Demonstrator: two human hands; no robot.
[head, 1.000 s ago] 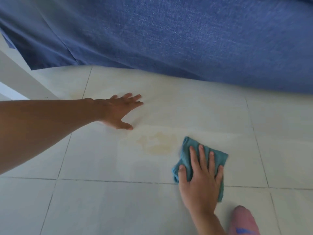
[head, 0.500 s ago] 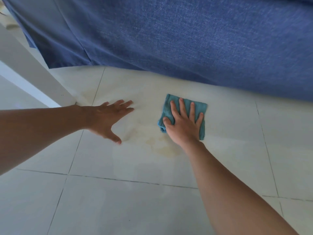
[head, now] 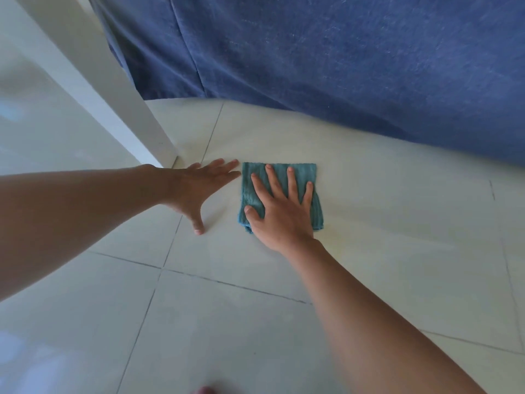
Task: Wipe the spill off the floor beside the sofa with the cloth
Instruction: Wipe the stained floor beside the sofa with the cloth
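Observation:
A folded teal cloth (head: 248, 194) lies flat on the pale tiled floor (head: 227, 322), just in front of the blue fabric sofa (head: 341, 66). My right hand (head: 281, 214) presses down on the cloth with its fingers spread. To the left, my left hand (head: 199, 186) rests flat on the bare tile, fingertips almost touching the cloth's left edge. No stain shows around the cloth; the tile under it is hidden.
A white slanted post (head: 113, 103) meets the floor just behind my left wrist, beside the sofa's left corner. The sofa's hem runs across the back of the view. A small pink body part (head: 204, 390) peeks in at the bottom edge.
My right hand has slid the cloth leftward over the yellowish stain, up next to my left hand. The stain seen earlier no longer shows. The view has shifted left.

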